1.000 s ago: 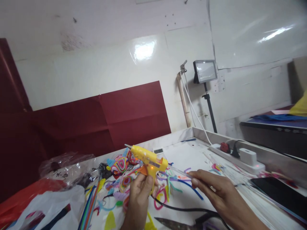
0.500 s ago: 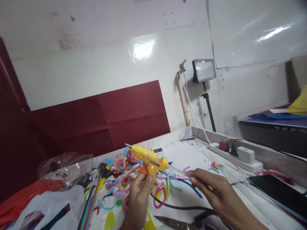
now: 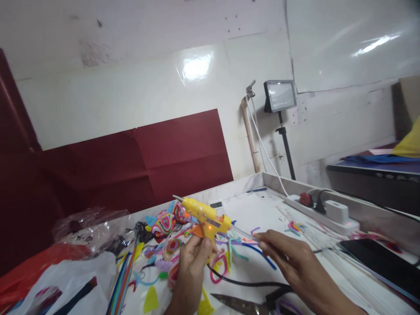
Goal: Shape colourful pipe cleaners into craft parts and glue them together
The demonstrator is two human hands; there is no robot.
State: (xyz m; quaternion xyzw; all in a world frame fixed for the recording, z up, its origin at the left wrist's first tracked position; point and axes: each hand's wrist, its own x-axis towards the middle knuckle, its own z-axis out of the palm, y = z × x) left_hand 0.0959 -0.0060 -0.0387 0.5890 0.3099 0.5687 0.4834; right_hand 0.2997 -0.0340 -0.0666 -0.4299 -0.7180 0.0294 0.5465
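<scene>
My left hand (image 3: 193, 264) is wrapped round the handle of a yellow glue gun (image 3: 201, 212), whose metal nozzle points to the upper left. An orange light glows on its side, and the fingers are near the orange trigger. To the right, my right hand (image 3: 288, 256) pinches a clear glue stick (image 3: 244, 232) that runs into the back of the gun. A black cord (image 3: 243, 283) leads from the handle's base to the right, passing above a dark blade (image 3: 234, 302) on the table.
Colourful craft pieces (image 3: 162, 225) and pipe cleaners (image 3: 121, 280) cover the table's left and middle. Plastic bags (image 3: 82, 280) lie at the left. A white power strip (image 3: 315, 212) and a black phone (image 3: 380, 262) are at the right. Behind stands a lamp (image 3: 280, 95).
The glue gun has shifted very slightly to the right in the view. Both hands keep their holds.
</scene>
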